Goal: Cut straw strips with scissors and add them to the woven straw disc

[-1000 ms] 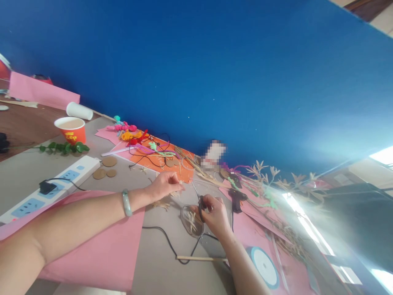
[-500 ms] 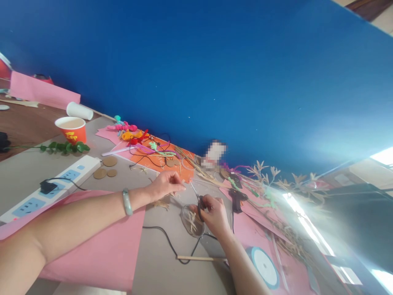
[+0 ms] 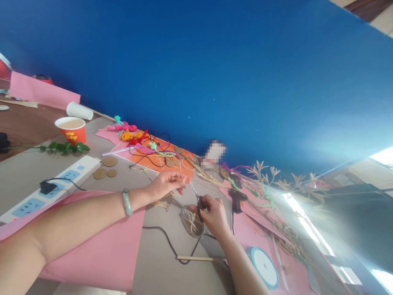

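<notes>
My right hand [image 3: 215,215] is closed round the black handles of a pair of scissors [image 3: 194,190], whose blades point up and left toward my left hand [image 3: 168,184]. The fingers of my left hand are pinched together near the blade tips, with a small pale piece [image 3: 184,180] at the fingertips, too small to name. A green bangle [image 3: 127,202] circles the left wrist. Below the scissors lies a clear round dish [image 3: 184,229] holding several dry straw-like strips [image 3: 192,222]. More dry strips [image 3: 161,204] lie on the table under my left hand.
A white power strip [image 3: 78,180], a red paper cup [image 3: 73,131] with liquid and cardboard discs [image 3: 100,173] are on the left. A black glue gun [image 3: 236,198], a ribbon roll [image 3: 264,267] and dried stems [image 3: 294,246] lie right. A blue wall [image 3: 190,82] rises behind.
My left hand's fingers have shifted and lifted slightly, and a small pale piece now shows at their tips. My right hand and the scissors have barely moved.
</notes>
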`<state>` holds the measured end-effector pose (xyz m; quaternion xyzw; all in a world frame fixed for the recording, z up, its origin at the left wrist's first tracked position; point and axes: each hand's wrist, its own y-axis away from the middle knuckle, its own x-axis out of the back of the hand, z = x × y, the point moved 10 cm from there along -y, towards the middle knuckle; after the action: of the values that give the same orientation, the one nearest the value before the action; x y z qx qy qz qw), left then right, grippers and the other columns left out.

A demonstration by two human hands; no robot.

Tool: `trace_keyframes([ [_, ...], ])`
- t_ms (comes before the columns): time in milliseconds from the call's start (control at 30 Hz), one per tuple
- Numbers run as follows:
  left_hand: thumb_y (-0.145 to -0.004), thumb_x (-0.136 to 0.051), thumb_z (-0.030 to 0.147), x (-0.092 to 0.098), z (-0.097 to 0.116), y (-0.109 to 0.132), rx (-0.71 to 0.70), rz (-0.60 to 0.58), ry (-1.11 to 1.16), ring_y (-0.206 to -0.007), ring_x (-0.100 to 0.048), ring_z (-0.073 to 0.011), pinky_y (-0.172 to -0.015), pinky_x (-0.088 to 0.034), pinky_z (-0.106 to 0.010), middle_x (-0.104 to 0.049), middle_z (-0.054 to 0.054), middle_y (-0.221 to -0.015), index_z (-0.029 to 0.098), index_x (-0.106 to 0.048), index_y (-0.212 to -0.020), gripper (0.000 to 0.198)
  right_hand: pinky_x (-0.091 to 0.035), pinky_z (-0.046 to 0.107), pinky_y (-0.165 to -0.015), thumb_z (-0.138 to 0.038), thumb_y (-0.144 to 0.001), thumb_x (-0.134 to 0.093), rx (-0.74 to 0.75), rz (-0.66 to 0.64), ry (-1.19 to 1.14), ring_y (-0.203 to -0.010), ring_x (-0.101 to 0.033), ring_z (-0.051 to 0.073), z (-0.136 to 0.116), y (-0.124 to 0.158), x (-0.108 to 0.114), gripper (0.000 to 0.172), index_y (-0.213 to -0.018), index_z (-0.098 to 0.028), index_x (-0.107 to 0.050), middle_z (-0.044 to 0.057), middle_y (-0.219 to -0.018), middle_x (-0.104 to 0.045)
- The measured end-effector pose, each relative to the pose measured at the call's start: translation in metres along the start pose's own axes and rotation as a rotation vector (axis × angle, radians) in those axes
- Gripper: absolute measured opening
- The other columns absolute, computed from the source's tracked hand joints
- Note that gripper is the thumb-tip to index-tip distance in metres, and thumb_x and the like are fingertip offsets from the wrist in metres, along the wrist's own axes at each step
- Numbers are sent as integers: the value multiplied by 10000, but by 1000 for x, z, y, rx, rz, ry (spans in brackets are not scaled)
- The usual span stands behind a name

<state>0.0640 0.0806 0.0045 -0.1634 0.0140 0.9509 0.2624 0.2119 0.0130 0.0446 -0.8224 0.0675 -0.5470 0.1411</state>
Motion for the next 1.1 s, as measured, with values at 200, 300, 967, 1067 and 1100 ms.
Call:
trace_keyframes([
  [200,-718,-701,297,-2,5,1,-15,3,63,-623,-649,-135,-662,-481,-272,-682,-49,-757,130,-562,-768,223,-344,259,-613,-391,-699,-604,25,-26,4,-542,-461,117,-6,0,-1,272,-556,-202,-468,-26,-528,-563],
  [300,-707,-708,283,-1,2,0,-8,1,65,-612,-649,-141,-645,-485,-275,-677,-41,-728,135,-544,-754,225,-341,255,-613,-379,-696,-601,35,-47,12,-547,-470,117,-9,0,-2,257,-562,-202,-473,-27,-530,-564],
  [967,-688,-712,275,-3,0,2,11,-9,-51,-644,-636,-140,-638,-439,-242,-660,-23,-667,133,-652,-740,163,-337,254,-624,-417,-701,-603,30,-97,2,-563,-468,127,-11,1,-7,290,-565,-206,-458,-29,-515,-530],
  [1067,-686,-706,265,-3,1,3,13,-7,-62,-652,-635,-140,-642,-437,-243,-656,-20,-672,133,-654,-733,150,-335,250,-619,-424,-702,-609,34,-98,-5,-566,-461,129,-10,2,-7,299,-555,-205,-467,-31,-506,-521],
  [1100,-686,-704,260,-4,2,3,13,-12,-65,-653,-633,-139,-645,-437,-243,-654,-20,-673,132,-654,-732,145,-335,249,-615,-429,-700,-610,34,-97,-5,-568,-458,130,-10,2,-8,303,-551,-206,-469,-31,-504,-519],
])
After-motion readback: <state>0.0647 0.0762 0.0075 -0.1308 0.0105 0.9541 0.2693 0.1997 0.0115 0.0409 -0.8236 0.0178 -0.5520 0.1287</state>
